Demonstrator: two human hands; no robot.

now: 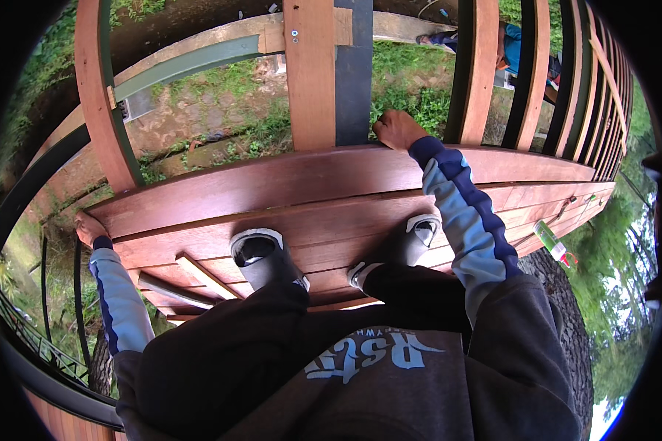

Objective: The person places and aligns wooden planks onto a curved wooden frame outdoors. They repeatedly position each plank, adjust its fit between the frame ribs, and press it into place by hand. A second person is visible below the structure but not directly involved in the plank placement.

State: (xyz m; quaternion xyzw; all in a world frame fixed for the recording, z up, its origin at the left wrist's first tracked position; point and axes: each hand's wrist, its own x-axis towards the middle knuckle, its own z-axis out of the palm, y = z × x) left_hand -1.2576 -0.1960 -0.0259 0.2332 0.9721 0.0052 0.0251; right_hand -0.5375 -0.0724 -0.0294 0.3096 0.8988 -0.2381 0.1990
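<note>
A long reddish-brown deck board (272, 176) lies crosswise in front of my feet, over open joists. My left hand (92, 229) is at the board's left end, its fingers curled over the end and partly hidden. Farther right, my right hand (399, 130) is closed at the far edge of the same board, with its fingers bent down over that edge. Nearer to me are fitted deck boards (331, 218), with a dark seam between them and the long board. My dark shoes (261, 253) stand on these.
Bare joists (312, 81) stretch away beyond the board, with gaps showing ground and plants below. Two loose wood strips (206, 275) lie left of my feet. At right are a green bottle with a red cap (552, 241) and a tree trunk (559, 301). Another person (511, 48) is below the joists.
</note>
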